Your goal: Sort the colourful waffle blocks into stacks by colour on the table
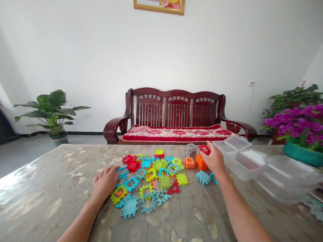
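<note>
My left hand (104, 181) lies flat on the table, its fingertips at the left edge of a pile of interlocking plastic building tiles (165, 182) in blue, green, red, orange and grey. Some tiles are solid and others are open frames. At the right, my right hand (215, 160) pinches a red windowed tile (204, 149) between thumb and fingers. Close by it stand a grey stack of tiles (191, 150) and two orange stacks, one of them windowed (189, 163). Blue tiles (203, 177) lie just nearer me, partly hidden by my right wrist.
Clear plastic boxes (242, 166) with raised lids stand right of my right hand. Beyond them are purple flowers in a teal pot (301, 154). A wooden bench (176, 111) with a red cushion is behind the table (50, 198); a potted plant (57, 117) stands left.
</note>
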Demonstrator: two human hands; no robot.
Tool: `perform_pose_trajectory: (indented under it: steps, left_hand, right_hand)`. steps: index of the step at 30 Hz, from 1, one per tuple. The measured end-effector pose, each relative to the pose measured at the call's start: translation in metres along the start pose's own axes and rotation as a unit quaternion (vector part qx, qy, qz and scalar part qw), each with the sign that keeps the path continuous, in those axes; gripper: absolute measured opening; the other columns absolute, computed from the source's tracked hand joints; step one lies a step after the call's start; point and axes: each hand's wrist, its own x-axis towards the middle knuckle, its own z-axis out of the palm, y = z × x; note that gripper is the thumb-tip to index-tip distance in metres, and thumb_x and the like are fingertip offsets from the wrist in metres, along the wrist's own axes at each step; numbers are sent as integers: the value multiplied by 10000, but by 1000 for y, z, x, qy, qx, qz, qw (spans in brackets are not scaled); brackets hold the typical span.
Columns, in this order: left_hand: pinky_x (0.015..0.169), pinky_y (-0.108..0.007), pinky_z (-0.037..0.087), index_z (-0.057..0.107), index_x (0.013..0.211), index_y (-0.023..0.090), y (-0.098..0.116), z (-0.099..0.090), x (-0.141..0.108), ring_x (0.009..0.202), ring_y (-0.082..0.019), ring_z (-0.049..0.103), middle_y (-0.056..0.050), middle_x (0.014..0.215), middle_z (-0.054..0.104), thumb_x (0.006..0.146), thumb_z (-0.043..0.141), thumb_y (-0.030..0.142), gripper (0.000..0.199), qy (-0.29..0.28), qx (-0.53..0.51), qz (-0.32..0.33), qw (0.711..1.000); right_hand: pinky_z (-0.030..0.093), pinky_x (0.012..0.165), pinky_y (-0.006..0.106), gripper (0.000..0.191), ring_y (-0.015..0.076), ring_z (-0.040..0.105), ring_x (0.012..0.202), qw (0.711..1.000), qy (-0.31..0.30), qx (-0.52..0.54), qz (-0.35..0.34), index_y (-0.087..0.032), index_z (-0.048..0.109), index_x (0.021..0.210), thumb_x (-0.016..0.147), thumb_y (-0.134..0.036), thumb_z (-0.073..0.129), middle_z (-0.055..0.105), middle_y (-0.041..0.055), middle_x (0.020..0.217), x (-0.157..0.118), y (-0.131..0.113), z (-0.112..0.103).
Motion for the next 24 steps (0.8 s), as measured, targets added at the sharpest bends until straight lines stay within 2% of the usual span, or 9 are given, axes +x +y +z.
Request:
perform_pose_trajectory:
  steps: [4,9,15,24]
  left_hand:
    - [1102,-462,338,615,1310,292,-4,4,2,1321,-281,502,-59,1430,570,969,311,358,461,-5,5,3,1000]
    - [1107,-468,341,609,1320,287,-7,7,5,1330,-281,493,-60,1431,569,968,296,351,475,-8,13,4,1000]
    - [1111,-475,345,612,1320,284,-9,9,7,1334,-279,491,-62,1434,569,965,295,361,482,-8,7,11,1000]
    - [1103,-486,350,616,1316,285,-9,10,7,1315,-294,505,-69,1420,580,954,317,374,477,-4,1,9,1000]
  right_hand:
    - [464,989,441,667,320,631,1108,996,24,-71,58,-107,532,1347,767,-423,624,670,185,1222,13,36,-23]
    - [467,966,420,693,331,634,1106,987,-6,-120,106,-100,501,1379,787,-442,618,669,194,1226,17,51,-30]
    - [463,974,415,716,333,621,1139,980,-40,-141,131,-110,461,1411,809,-470,601,659,178,1252,16,54,-27]
    - [481,930,473,886,386,582,1196,958,-106,-189,186,-173,328,1493,764,-581,625,582,195,1341,9,38,-31]
